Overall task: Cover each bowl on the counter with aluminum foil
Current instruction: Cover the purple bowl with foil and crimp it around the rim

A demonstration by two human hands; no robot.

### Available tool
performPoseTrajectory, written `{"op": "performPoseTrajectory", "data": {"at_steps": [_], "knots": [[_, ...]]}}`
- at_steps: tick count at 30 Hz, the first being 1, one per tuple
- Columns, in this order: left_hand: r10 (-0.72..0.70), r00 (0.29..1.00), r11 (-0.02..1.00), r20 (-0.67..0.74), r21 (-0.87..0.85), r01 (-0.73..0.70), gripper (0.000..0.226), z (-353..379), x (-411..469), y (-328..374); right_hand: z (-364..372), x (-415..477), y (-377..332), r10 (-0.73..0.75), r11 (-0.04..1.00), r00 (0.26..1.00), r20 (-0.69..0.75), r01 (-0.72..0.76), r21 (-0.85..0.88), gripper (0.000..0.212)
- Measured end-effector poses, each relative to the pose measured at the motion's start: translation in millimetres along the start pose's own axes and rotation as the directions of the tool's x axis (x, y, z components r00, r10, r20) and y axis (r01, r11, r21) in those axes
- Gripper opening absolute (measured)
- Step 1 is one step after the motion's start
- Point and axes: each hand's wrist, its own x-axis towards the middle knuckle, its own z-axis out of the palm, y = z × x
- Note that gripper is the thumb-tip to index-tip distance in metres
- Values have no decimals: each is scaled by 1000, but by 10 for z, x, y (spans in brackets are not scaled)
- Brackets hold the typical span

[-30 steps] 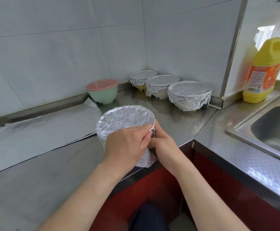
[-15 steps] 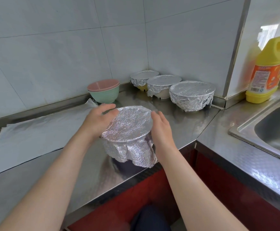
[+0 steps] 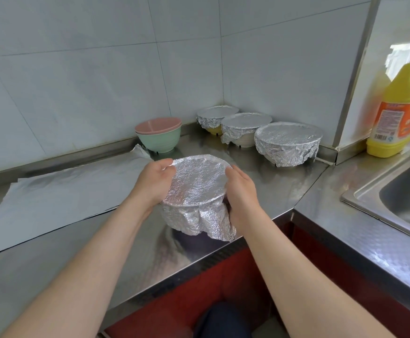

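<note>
A foil-covered bowl [image 3: 196, 189] is held above the steel counter [image 3: 284, 191], near its front edge. My left hand [image 3: 154, 182] grips its left side with fingers curled over the rim. My right hand [image 3: 241, 193] holds the right side, fingers wrapped round the foil. Three more foil-covered bowls stand in the back corner: one at the wall [image 3: 216, 115], a middle one [image 3: 244, 126] and a larger one [image 3: 288, 141]. A pink bowl [image 3: 157, 124] nests uncovered inside a green bowl [image 3: 160, 141] at the back wall. A flat foil sheet [image 3: 60, 198] lies on the left.
A yellow detergent bottle [image 3: 399, 111] stands at the right beside a steel sink [image 3: 404, 198]. A metal pillar [image 3: 352, 69] separates the corner from the sink side. Red cabinet fronts [image 3: 223, 284] lie below the counter edge.
Both hands left the bowl's near side and took it by its left and right sides. The wrapped bowl now sits more level and has shifted slightly away from me.
</note>
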Motion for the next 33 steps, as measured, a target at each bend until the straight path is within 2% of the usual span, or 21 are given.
{"op": "performPoseTrajectory", "data": {"at_steps": [1, 3, 5, 6, 7, 9, 11, 13, 16, 18, 21, 22, 23, 25, 27, 30, 33], "knots": [[4, 1000, 1000, 16, 11, -5, 12, -10, -23, 19, -43, 30, 10, 25, 1000, 999, 29, -25, 1, 68], [-10, 999, 999, 38, 46, 8, 20, -44, -78, 51, -179, 144, 51, 49, 999, 995, 83, -50, 16, 92], [-38, 998, 990, 45, 136, 32, 32, -68, -117, 58, -300, 99, 25, 6, 1000, 992, 128, -2, -30, 94], [3, 1000, 975, 20, 220, -8, 35, -74, -171, 77, -330, 4, -3, -24, 994, 988, 152, 40, -103, 87], [109, 994, 952, -22, 290, -98, 36, -63, -241, 95, -386, -103, -27, -63, 981, 978, 200, 98, -170, 74], [401, 915, 872, -51, 328, -364, 33, -31, -467, 195, -486, -230, -7, -108, 957, 911, 398, 203, -205, 48], [536, 841, 783, 73, 327, -528, 30, 57, -653, 260, -588, -285, 10, -125, 938, 823, 554, 280, -204, 52], [598, 784, 698, 165, 374, -611, 32, 163, -727, 209, -631, -290, -7, -112, 898, 781, 614, 345, -274, 67], [638, 755, 664, 151, 389, -639, 26, 245, -716, 155, -645, -249, 17, -101, 847, 796, 597, 383, -369, 74], [671, 733, 643, 117, 401, -653, 17, 288, -705, 135, -584, -245, 72, -141, 811, 850, 507, 393, -433, 66], [675, 733, 644, 80, 421, -639, 13, 363, -708, 149, -439, -259, 202, -301, 701, 921, 246, 389, -598, 27], [673, 737, 651, 66, 422, -631, 13, 385, -708, 161, -398, -290, 224, -358, 636, 918, 170, 373, -676, 11], [668, 743, 660, 50, 422, -622, 13, 399, -707, 165, -355, -327, 244, -406, 577, 905, 126, 360, -733, 7], [658, 752, 672, 33, 424, -607, 14, 426, -701, 173, -296, -407, 264, -465, 524, 883, 70, 338, -782, 27], [655, 755, 676, 22, 429, -599, 20, 451, -695, 182, -257, -432, 253, -487, 514, 874, 14, 299, -804, 34], [652, 758, 673, 3, 458, -581, 16, 488, -686, 189, -205, -457, 247, -491, 500, 871, 4, 285, -818, 26], [627, 779, 673, 6, 499, -546, 15, 522, -687, 190, -178, -540, 286, -456, 491, 879, 139, 379, -784, 14]]}}
